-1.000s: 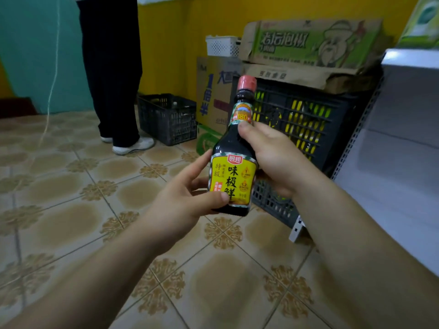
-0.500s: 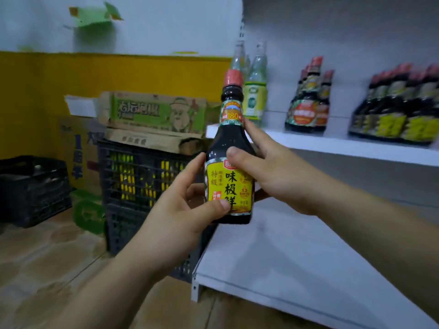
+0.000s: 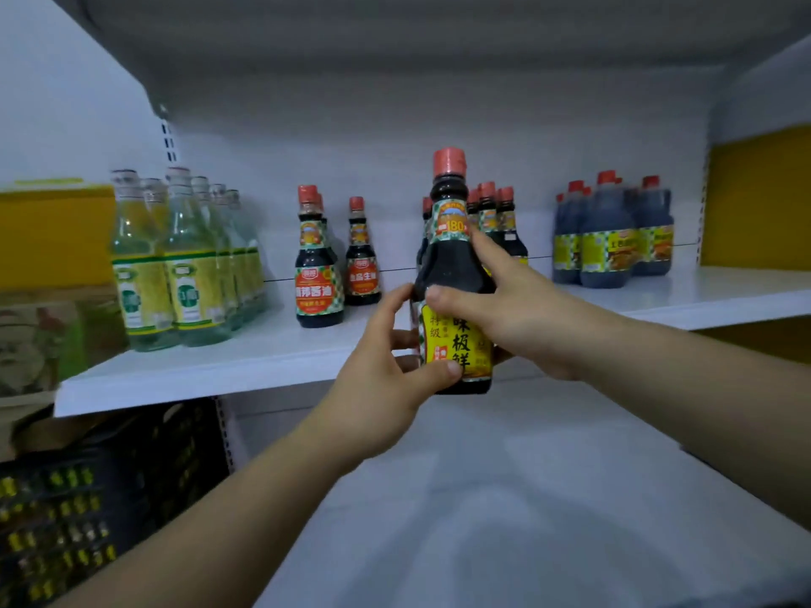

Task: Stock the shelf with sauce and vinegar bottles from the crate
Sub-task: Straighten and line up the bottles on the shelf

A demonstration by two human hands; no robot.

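Both my hands on dark sauce bottle (image 3: pixel 454 274), upright, held in air at front edge of white shelf (image 3: pixel 219 370). My left hand (image 3: pixel 386 383) pinches label low down; my right hand (image 3: pixel 513 313) wraps body higher. Clear bottles (image 3: pixel 175 265) shelved left, black crate (image 3: pixel 87 498) below.

The sauce bottle (image 3: pixel 453 267) hides most of the row of bottles (image 3: pixel 504 212) behind it; lower left, the crate (image 3: pixel 79 506) runs off frame.
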